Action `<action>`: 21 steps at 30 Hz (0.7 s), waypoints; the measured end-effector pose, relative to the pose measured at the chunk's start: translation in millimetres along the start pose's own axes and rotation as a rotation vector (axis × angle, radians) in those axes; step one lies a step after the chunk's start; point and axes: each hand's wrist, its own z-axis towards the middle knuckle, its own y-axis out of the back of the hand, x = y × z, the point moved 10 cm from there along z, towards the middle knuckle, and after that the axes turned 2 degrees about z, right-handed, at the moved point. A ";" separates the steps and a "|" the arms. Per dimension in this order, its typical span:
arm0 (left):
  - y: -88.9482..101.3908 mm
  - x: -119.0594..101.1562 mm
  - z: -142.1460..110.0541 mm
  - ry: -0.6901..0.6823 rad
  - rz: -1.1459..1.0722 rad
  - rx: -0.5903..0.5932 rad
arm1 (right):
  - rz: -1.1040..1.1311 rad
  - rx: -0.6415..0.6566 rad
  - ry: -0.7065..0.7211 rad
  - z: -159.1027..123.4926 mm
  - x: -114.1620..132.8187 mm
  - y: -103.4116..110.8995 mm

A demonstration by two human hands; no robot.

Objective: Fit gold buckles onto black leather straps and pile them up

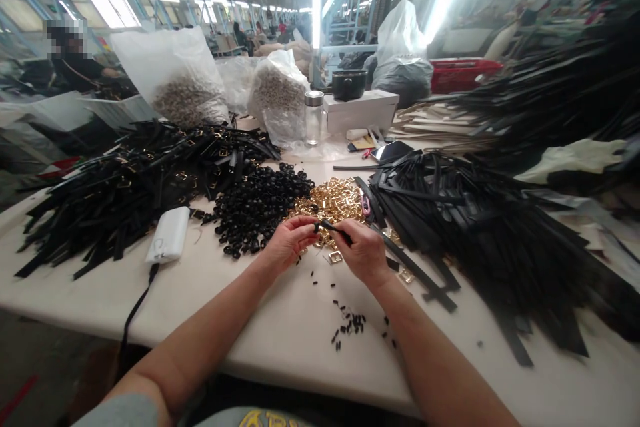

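Note:
My left hand (290, 240) and my right hand (363, 250) meet over the white table (280, 320), both closed on the end of a thin black strap (334, 229). The strap runs off to the right under my right hand. Just behind my hands lies a pile of gold buckles (333, 203), and one loose gold buckle (335, 257) rests between my wrists. A heap of black rings (260, 203) sits left of the buckles. Small black scraps (350, 323) are scattered on the table below my hands.
Black straps are heaped at the left (115, 193) and right (480, 220). A white power bank (169, 233) with a cable lies left. Behind are plastic bags (175, 80), a glass jar (313, 117), a white box (360, 110), a phone (393, 150). A person sits at far left.

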 end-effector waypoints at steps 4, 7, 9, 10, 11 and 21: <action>-2.3 4.0 4.2 0.001 -0.019 0.027 | -0.029 0.021 0.002 0.1 1.6 -2.9; -0.5 5.6 6.1 0.004 -0.026 0.017 | -0.043 0.047 0.005 -0.2 2.8 -5.9; 0.3 5.2 7.0 0.002 -0.007 0.013 | -0.051 0.063 0.014 -0.3 3.4 -7.3; 0.5 4.0 7.3 -0.006 0.011 0.015 | -0.058 0.071 0.024 -0.4 3.8 -7.9; 0.6 1.8 7.4 -0.022 0.039 0.021 | -0.067 0.081 0.036 -0.4 4.1 -8.6; -10.2 -8.2 2.1 -0.105 0.407 0.166 | -0.126 0.202 0.101 -3.9 6.2 -24.7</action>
